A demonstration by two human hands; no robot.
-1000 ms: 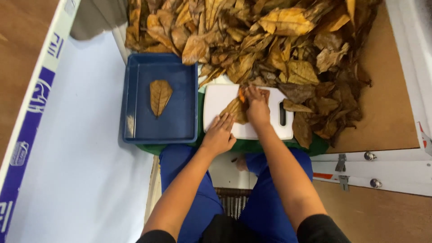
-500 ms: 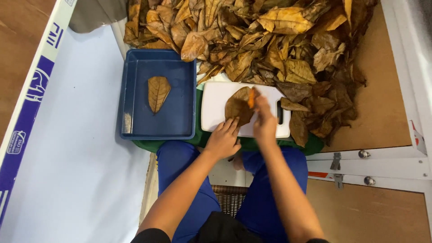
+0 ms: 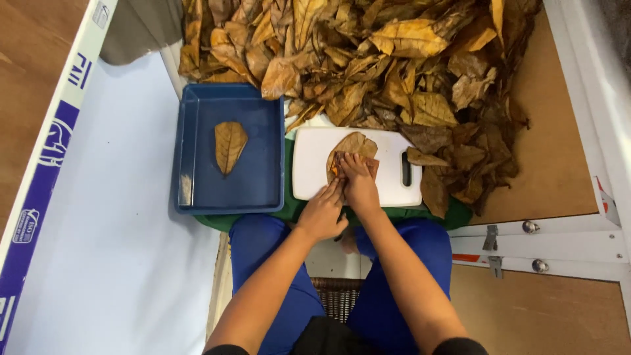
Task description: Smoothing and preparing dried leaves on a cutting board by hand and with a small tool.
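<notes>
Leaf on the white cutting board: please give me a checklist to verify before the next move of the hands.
1. Leaf lies on the white cutting board: ok.
2. Right hand presses on the leaf: ok.
3. Left hand rests at the board's near edge: ok.
4. Blue tray beside the board has room; it holds one leaf: ok.
5. Small orange item under the right hand, what it is: cannot tell.
6. Pile of dry leaves kept off the board: not ok, some overlap its right end.

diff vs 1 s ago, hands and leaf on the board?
The right hand pulled back toward the body and now presses the leaf, which lies spread flat on the white cutting board. The left hand stayed at the board's near edge. Blue tray, its single leaf and the leaf pile: unchanged.
</notes>
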